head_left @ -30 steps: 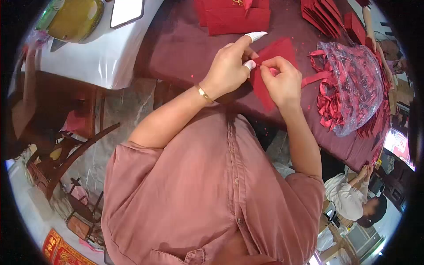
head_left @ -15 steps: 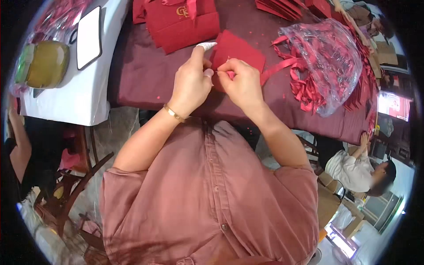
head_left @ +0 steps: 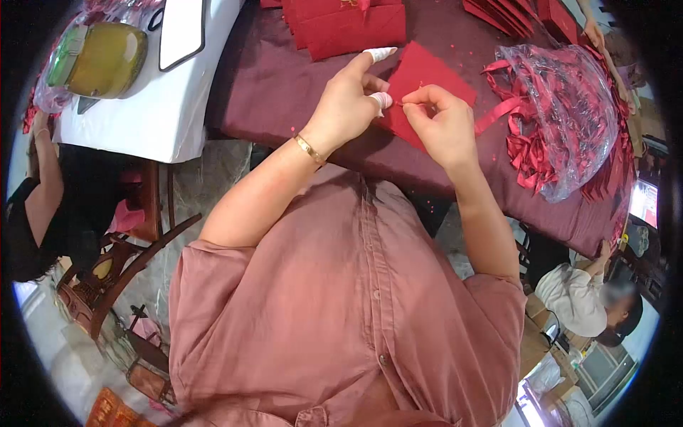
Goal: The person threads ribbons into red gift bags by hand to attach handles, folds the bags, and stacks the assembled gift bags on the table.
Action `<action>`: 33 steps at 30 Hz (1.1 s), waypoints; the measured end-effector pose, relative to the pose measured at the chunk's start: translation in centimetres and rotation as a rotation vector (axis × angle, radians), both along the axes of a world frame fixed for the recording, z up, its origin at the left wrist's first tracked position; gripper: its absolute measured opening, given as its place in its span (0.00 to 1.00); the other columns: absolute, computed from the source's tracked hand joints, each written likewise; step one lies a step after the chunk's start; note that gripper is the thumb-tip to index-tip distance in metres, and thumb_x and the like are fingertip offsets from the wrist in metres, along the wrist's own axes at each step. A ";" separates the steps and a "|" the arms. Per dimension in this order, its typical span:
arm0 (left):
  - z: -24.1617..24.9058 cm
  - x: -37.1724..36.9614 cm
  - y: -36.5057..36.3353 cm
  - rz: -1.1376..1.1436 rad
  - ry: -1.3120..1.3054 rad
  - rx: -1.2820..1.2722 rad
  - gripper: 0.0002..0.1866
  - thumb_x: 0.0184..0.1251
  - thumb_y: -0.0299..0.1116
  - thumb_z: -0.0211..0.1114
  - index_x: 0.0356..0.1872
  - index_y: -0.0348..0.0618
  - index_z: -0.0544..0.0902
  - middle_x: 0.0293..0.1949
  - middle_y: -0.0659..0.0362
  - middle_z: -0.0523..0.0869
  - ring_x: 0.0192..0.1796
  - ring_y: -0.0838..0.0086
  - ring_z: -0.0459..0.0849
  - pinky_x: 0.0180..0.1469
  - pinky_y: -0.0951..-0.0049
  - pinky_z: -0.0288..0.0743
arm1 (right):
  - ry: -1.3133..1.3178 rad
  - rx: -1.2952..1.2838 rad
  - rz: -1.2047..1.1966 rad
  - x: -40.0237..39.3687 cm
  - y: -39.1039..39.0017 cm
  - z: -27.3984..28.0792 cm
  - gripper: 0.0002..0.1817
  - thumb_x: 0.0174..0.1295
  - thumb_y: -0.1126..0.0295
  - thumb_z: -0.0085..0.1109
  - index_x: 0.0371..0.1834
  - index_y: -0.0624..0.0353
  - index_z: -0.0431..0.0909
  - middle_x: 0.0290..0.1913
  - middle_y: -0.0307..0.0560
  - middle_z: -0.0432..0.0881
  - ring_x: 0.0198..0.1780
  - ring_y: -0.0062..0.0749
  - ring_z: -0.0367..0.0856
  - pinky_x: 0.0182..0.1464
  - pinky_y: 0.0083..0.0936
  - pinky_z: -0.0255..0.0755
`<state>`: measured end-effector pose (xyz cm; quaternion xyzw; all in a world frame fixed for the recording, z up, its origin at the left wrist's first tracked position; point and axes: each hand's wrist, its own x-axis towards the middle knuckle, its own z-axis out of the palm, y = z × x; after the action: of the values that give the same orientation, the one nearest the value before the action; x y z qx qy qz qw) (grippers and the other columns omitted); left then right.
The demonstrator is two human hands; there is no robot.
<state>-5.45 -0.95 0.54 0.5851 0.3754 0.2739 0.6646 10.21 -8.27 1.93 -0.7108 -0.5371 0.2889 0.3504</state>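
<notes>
A red paper bag [head_left: 430, 71] lies at an angle on the table in front of me. My left hand [head_left: 348, 99] is at its left edge, index finger stretched out and thumb apart from it. White tape wraps the index fingertip and the thumb. My right hand [head_left: 445, 124] is over the bag, thumb and index finger pinched on a thin red ribbon [head_left: 398, 104] near the left thumb. How far the strand runs under the fingers is hidden. A wider red ribbon [head_left: 498, 114] comes out at the bag's right side.
A clear plastic bag of red ribbons [head_left: 569, 121] lies to the right. Stacked red bags [head_left: 352, 32] are at the back. On the white table at left are a jar [head_left: 107, 60] and a phone [head_left: 183, 32]. Another person [head_left: 576, 299] is at right, and an arm [head_left: 46, 171] shows at left.
The view has shifted, so the table things appear farther right. My left thumb and index finger have spread apart, and the right hand still pinches over the bag.
</notes>
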 end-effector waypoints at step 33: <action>1.3 -0.6 -0.3 -0.074 -0.003 -0.167 0.35 0.60 0.15 0.61 0.71 0.47 0.66 0.34 0.62 0.83 0.35 0.83 0.77 0.37 0.82 0.71 | -0.124 0.063 0.093 0.0 -0.4 1.8 0.06 0.53 0.74 0.62 0.34 0.61 0.82 0.33 0.53 0.84 0.34 0.41 0.84 0.39 0.33 0.77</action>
<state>-6.08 -1.30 1.80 0.5407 0.3741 0.2181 0.7212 10.25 -8.66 3.69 -0.6904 -0.5988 0.2433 0.3250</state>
